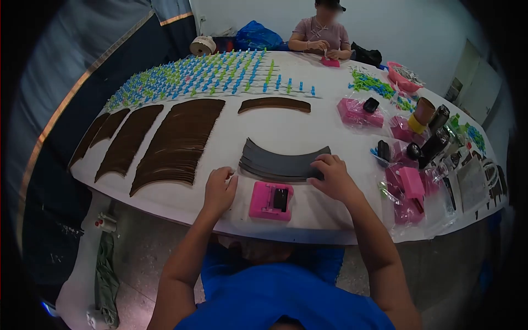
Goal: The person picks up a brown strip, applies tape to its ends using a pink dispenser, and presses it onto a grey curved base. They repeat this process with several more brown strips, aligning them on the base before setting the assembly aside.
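A stack of dark grey curved strips (283, 164) lies on the table in front of me, fanned at its left end. My right hand (334, 177) has its fingers and thumb closed about the right end of this stack; how many strips it grips is hidden. Left of the stack, my left hand (221, 191) is held just above the white tabletop with curled fingers, and anything in them cannot be made out. Between my hands, near the front edge, sits a pink block (256, 202) with a black piece (280, 198) set in it.
Brown curved strips (179, 143) lie in rows at left, with another brown piece (274, 103) farther back. Behind stand many blue and green clips (192, 74). Bottles (434, 146), pink blocks (411, 182) and plastic bags crowd the right. A person (322, 36) sits opposite, near a pink bowl (404, 81).
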Demonstrator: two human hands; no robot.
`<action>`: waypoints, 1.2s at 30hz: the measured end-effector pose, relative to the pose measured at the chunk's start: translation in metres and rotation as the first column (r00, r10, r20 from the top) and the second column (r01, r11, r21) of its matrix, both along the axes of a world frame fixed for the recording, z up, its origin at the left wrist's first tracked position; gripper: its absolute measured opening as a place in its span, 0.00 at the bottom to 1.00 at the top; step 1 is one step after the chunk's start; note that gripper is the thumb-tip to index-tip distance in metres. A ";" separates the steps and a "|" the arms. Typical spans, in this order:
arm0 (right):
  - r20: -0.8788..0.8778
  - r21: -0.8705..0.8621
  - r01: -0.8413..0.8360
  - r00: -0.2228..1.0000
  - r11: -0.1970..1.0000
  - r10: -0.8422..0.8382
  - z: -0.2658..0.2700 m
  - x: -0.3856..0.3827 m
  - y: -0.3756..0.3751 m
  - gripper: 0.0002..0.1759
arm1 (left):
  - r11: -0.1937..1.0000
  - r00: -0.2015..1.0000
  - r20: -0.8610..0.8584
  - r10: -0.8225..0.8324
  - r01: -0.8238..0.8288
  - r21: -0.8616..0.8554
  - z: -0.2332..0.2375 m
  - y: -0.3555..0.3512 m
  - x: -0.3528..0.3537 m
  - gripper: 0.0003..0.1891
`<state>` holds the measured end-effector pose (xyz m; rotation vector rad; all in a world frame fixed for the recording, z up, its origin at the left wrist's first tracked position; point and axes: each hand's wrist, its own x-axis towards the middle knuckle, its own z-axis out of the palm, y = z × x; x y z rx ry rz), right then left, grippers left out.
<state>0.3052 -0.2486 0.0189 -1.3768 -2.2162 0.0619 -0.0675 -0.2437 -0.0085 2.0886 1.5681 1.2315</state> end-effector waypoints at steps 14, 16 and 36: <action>-0.080 0.345 0.023 0.997 0.938 0.005 -0.038 0.001 -0.020 0.07 | 0.985 0.962 -0.270 0.029 0.017 0.170 -0.004 -0.013 0.011 0.08; -0.076 0.352 0.026 0.997 0.936 0.001 -0.038 0.001 -0.020 0.07 | 0.987 0.968 -0.249 0.038 0.002 0.158 -0.004 -0.014 0.011 0.07; -0.055 0.293 0.071 0.997 0.953 -0.057 -0.029 -0.009 -0.014 0.09 | 0.989 0.985 -0.164 -0.048 0.069 0.128 -0.008 -0.014 0.003 0.09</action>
